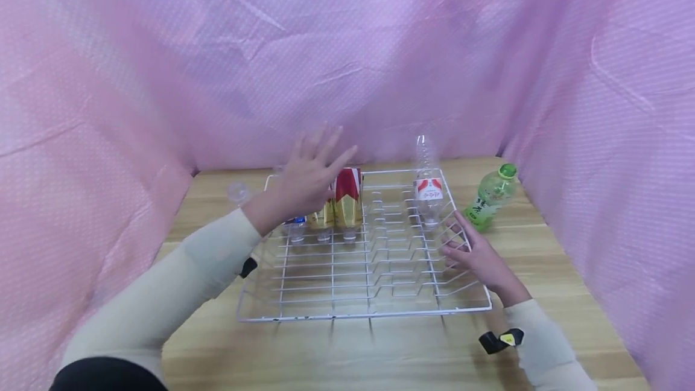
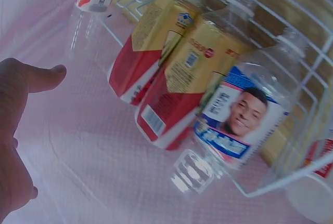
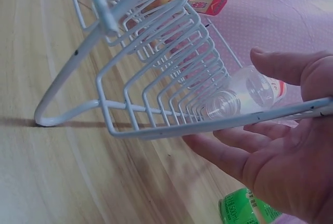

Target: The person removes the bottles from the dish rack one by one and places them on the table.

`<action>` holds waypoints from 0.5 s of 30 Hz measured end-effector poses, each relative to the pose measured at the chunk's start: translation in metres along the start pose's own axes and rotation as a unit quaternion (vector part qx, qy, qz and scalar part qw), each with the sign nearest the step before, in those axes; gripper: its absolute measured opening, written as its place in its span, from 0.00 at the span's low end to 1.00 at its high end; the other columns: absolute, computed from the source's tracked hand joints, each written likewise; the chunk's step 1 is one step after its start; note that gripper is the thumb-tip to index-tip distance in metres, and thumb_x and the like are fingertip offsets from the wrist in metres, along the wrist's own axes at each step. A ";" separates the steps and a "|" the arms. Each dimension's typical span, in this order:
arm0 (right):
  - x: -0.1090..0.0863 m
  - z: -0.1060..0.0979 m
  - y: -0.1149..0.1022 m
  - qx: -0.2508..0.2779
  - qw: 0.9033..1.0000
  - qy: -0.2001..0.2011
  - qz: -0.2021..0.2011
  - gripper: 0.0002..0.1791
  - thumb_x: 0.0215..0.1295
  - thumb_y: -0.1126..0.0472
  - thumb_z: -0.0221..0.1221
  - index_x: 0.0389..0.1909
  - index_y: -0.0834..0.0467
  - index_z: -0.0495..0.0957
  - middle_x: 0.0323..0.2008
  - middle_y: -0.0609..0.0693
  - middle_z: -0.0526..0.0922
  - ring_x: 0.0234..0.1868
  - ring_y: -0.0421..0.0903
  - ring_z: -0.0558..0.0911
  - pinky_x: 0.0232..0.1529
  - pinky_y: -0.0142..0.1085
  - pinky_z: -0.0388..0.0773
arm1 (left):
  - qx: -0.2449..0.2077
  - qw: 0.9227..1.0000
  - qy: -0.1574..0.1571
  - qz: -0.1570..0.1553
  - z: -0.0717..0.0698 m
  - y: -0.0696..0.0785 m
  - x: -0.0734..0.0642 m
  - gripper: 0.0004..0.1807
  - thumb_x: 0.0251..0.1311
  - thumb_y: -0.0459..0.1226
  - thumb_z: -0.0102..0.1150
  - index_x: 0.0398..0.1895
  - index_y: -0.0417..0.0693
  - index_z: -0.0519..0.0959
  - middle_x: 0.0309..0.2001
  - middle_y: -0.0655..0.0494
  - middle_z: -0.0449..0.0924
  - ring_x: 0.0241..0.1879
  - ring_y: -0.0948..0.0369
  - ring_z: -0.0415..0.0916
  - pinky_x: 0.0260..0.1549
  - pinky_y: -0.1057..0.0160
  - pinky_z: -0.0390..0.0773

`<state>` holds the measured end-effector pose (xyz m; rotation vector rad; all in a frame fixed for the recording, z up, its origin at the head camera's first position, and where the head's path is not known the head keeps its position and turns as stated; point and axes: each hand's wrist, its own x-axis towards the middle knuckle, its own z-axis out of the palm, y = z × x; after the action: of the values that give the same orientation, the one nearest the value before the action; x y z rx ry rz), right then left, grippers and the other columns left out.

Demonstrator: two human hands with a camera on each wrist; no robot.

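Observation:
A white wire dish rack (image 1: 369, 317) stands on the table. My left hand (image 1: 306, 183) is over its back left part, fingers spread, holding nothing. Below it are two red-and-gold cartons (image 1: 347, 198), with clear bottle necks showing at their lower ends. Beside them leans a clear bottle with a blue label (image 2: 237, 120), neck toward the rack's wires. My right hand (image 1: 475, 255) touches the rack's right side; the rim (image 3: 208, 125) passes between its thumb and extended fingers. Close to those fingers, a clear bottle with a red-and-white label (image 1: 429, 189) leans neck down in the rack.
A green tea bottle (image 1: 491, 198) with a green cap is on the wooden table (image 1: 543, 270), right of the rack. Left of the rack's back corner is a clear round plastic piece (image 1: 238, 192). Pink sheeting (image 1: 347, 65) encloses the table at the back and sides.

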<state>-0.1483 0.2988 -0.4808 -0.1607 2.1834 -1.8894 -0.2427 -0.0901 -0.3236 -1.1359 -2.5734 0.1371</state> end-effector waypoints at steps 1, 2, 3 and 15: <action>0.001 0.000 0.001 0.005 1.000 -0.001 0.003 0.53 0.71 0.69 0.58 0.82 0.47 0.32 0.78 0.70 0.42 0.68 0.76 0.62 0.48 0.54 0.83 | 0.003 1.000 -0.005 0.006 0.003 0.002 0.008 0.55 0.52 0.46 0.75 0.81 0.52 0.52 0.80 0.38 0.32 0.78 0.39 0.25 0.70 0.29 0.42; 0.001 0.001 0.001 0.008 1.000 -0.001 0.006 0.53 0.71 0.69 0.58 0.82 0.47 0.32 0.78 0.69 0.42 0.68 0.76 0.62 0.47 0.55 0.83 | 0.001 1.000 -0.014 0.010 0.005 0.004 0.015 0.55 0.53 0.46 0.74 0.81 0.52 0.51 0.80 0.39 0.32 0.78 0.39 0.25 0.70 0.29 0.42; 0.001 0.001 0.001 0.010 1.000 -0.001 0.008 0.52 0.71 0.70 0.57 0.82 0.47 0.32 0.78 0.69 0.41 0.68 0.76 0.62 0.47 0.55 0.83 | 0.000 1.000 -0.022 0.013 0.009 0.006 0.022 0.55 0.54 0.46 0.73 0.81 0.52 0.51 0.80 0.39 0.33 0.78 0.39 0.25 0.70 0.30 0.43; -0.003 0.005 -0.002 0.019 1.000 0.012 0.017 0.52 0.71 0.69 0.58 0.82 0.44 0.34 0.78 0.67 0.44 0.66 0.74 0.67 0.48 0.59 0.81 | 0.002 0.996 -0.062 0.064 0.035 0.039 0.080 0.55 0.56 0.49 0.73 0.82 0.57 0.50 0.81 0.41 0.34 0.78 0.42 0.25 0.72 0.32 0.41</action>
<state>-0.1439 0.2944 -0.4794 -0.0930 2.1509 -1.9223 -0.2770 -0.0037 -0.3451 -1.3301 -2.6034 0.2498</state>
